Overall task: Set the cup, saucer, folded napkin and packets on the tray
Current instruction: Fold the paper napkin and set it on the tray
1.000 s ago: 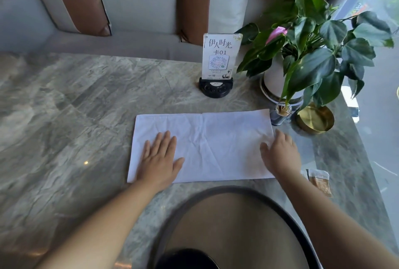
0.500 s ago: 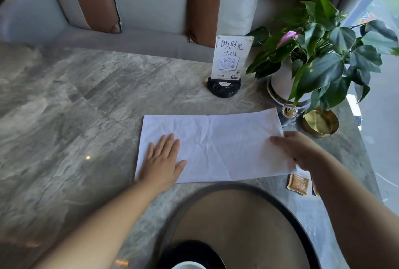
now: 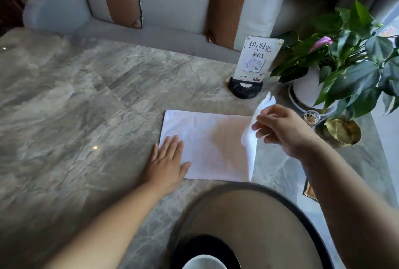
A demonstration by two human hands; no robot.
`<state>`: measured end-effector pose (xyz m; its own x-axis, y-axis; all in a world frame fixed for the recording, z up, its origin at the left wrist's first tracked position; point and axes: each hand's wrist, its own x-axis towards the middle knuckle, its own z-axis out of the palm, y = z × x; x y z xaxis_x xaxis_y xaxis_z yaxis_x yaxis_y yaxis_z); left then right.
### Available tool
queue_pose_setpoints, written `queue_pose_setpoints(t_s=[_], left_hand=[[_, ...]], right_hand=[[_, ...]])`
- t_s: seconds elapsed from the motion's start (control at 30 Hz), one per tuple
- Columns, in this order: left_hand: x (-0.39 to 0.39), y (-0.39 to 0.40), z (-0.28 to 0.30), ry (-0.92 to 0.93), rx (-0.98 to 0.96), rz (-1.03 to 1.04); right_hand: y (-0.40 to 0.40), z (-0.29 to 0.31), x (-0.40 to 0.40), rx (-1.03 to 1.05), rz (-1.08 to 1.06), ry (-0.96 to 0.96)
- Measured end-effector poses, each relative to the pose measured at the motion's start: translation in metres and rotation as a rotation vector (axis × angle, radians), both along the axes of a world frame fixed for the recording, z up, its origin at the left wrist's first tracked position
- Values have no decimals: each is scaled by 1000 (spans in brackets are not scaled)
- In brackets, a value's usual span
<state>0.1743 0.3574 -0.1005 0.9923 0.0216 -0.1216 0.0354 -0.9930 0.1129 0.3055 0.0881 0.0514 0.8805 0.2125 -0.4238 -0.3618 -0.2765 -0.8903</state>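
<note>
In the lower left of the frame, the left forearm is reaching up and rightward across the marble table [image 3: 75,106], and the left hand [image 3: 167,161] is lying palm down, fingers released and spread flat, pressing the near left corner of the white napkin [image 3: 207,145]. The napkin is resting at the center of the frame, just beyond the round tray [image 3: 291,201]. At the bottom center, on the tray, a white cup [image 3: 204,262] is sitting on a dark saucer [image 3: 194,245]. To the right, the right hand [image 3: 285,129] is hovering raised above the table, thumb and fingers pinching the napkin's right edge and lifting it leftward. At the right edge, 1 packet [image 3: 309,189] is peeking from behind the right forearm, lying on the table.
</note>
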Motion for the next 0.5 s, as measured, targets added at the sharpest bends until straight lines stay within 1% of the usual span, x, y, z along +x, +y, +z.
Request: queue_pose_setpoints(t_s=[0.07,0.1,0.13,0.2,0.27,0.3,0.37,0.5], left_hand=[[0,0,0,13,3,3],[0,0,-1,20,5,4],[0,1,-1,24,10,3],[0,2,-3,37,15,4],[0,3,-7,40,14,3],[0,3,-8,36,11,2],[0,3,-9,30,7,2],[0,2,-7,26,-8,-2]], right_hand=[[33,-1,-2,-10,36,-86],[47,-5,-3,-71,43,-142],[58,-12,-4,-169,25,-208],[62,-29,-4,-414,-82,-323],[50,-48,-6,-636,-137,-341],[45,-59,-11,-717,-100,-319],[47,-80,-25,-829,56,-292],[77,-115,-52,-966,416,-434]])
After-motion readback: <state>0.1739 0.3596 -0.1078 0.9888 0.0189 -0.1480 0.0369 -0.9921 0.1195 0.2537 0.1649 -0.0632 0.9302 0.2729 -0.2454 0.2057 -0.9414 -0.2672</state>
